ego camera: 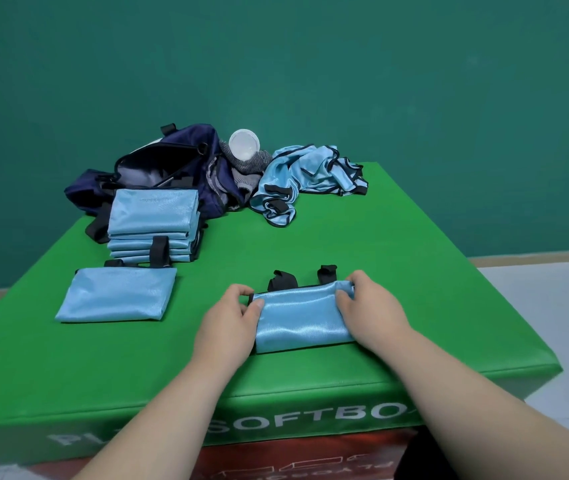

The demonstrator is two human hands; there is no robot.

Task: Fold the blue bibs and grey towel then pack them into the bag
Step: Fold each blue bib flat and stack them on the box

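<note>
On green soft box point(380, 237), head view: left hand point(231, 318) and right hand point(368, 308) pinch opposite ends of folded blue bib point(302, 318), fingers curled on fabric. Single folded bib point(116, 294) left, folded stack point(153, 225) behind it. Open navy bag point(158, 168) at back, grey towel point(245, 168) beside it under white cup point(244, 144), unfolded bibs point(307, 178) right.

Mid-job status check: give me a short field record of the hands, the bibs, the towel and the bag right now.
hands: left hand and right hand grip the ends of a shiny light-blue bib
folded: stack of light-blue folded bibs before the bag; single folded bib nearer
unfolded: crumpled heap of light-blue bibs, far right
towel: grey knitted towel, bunched between bag and heap
bag: dark navy fabric bag, open, far left
</note>
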